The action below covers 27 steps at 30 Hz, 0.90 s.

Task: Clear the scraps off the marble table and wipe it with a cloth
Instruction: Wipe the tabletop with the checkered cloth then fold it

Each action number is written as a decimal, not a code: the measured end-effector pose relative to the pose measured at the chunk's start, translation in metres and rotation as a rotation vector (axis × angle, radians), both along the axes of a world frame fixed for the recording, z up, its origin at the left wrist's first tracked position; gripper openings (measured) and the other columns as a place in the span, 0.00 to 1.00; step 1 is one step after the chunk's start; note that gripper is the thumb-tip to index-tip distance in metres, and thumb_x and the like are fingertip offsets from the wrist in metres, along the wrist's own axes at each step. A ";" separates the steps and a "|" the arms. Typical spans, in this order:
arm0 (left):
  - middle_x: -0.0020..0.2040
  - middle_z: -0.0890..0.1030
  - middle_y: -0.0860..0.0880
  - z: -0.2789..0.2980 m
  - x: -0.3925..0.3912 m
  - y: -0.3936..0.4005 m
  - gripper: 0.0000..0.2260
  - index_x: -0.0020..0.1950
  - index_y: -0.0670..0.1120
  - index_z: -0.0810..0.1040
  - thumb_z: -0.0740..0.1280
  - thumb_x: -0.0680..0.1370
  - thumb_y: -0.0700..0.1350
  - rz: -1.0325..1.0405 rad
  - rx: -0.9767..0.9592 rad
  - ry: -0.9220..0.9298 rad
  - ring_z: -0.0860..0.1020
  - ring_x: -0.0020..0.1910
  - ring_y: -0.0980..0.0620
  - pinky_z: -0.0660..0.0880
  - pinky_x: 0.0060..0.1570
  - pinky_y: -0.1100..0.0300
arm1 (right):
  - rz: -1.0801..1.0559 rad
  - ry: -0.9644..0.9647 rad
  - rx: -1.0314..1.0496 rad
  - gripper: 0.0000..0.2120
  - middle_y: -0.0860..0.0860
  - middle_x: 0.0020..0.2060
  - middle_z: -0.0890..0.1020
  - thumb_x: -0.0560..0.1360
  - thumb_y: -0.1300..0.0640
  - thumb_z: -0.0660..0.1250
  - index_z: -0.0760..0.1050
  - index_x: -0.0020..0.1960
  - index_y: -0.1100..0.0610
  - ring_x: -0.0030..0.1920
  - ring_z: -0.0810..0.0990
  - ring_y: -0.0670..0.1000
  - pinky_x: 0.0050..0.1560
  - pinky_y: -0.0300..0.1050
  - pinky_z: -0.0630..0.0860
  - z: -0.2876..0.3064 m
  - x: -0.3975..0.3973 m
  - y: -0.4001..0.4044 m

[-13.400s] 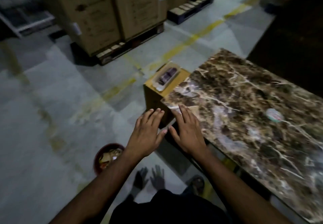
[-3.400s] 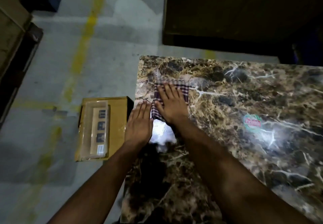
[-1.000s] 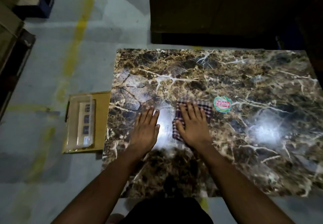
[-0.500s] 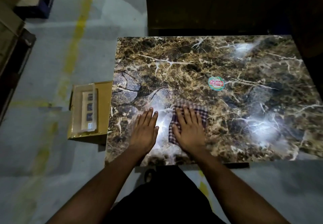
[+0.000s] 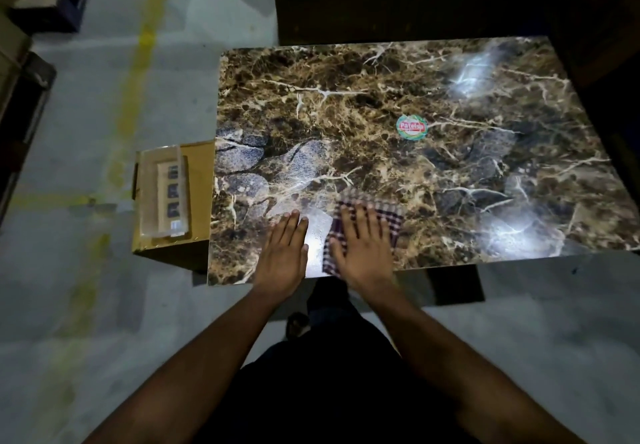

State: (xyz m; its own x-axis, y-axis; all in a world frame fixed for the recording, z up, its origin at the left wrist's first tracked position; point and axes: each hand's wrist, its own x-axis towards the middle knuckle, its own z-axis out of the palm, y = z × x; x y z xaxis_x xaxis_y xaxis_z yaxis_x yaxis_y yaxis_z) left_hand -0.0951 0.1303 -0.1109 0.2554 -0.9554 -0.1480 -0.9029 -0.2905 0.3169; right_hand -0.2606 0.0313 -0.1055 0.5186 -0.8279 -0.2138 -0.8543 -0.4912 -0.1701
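Observation:
A brown marble table with pale veins fills the upper middle of the head view. A checked dark-and-white cloth lies flat near the table's front edge. My right hand presses down on the cloth with its fingers spread. My left hand rests flat on the bare marble just left of the cloth, holding nothing. No scraps show on the table top.
A round red-and-green sticker is stuck on the marble mid-table. A yellow cardboard box topped by a clear plastic pack stands against the table's left edge. Grey floor with yellow lines lies left; dark furniture stands behind.
Both hands and the cloth have slid toward the table's front edge. Earlier the cloth was near the far left corner, then mid-table beside the sticker.

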 end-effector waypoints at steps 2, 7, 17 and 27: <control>0.81 0.58 0.46 0.001 -0.007 0.004 0.25 0.81 0.47 0.58 0.56 0.84 0.47 -0.008 0.012 -0.001 0.57 0.79 0.45 0.52 0.78 0.46 | 0.027 -0.022 0.039 0.34 0.52 0.82 0.45 0.82 0.34 0.44 0.42 0.83 0.47 0.82 0.40 0.56 0.80 0.60 0.41 0.000 0.012 0.018; 0.80 0.62 0.48 0.002 -0.019 -0.005 0.24 0.79 0.48 0.62 0.54 0.83 0.48 -0.080 -0.027 -0.007 0.60 0.78 0.46 0.57 0.77 0.48 | 0.081 0.010 -0.003 0.34 0.52 0.83 0.47 0.82 0.33 0.43 0.44 0.83 0.46 0.82 0.44 0.54 0.81 0.58 0.43 0.000 -0.011 -0.040; 0.81 0.59 0.45 0.006 -0.050 -0.057 0.25 0.80 0.47 0.60 0.53 0.84 0.52 -0.016 0.010 -0.026 0.57 0.79 0.44 0.56 0.76 0.45 | -0.012 -0.039 -0.045 0.34 0.55 0.82 0.56 0.81 0.35 0.47 0.52 0.83 0.49 0.82 0.51 0.58 0.80 0.59 0.48 -0.004 -0.049 -0.049; 0.82 0.57 0.47 0.006 -0.061 -0.144 0.24 0.81 0.48 0.58 0.54 0.85 0.52 0.042 -0.014 -0.012 0.53 0.81 0.47 0.53 0.77 0.47 | -0.128 -0.072 -0.089 0.34 0.55 0.81 0.58 0.81 0.34 0.46 0.52 0.83 0.49 0.81 0.54 0.58 0.79 0.60 0.51 -0.002 -0.086 -0.154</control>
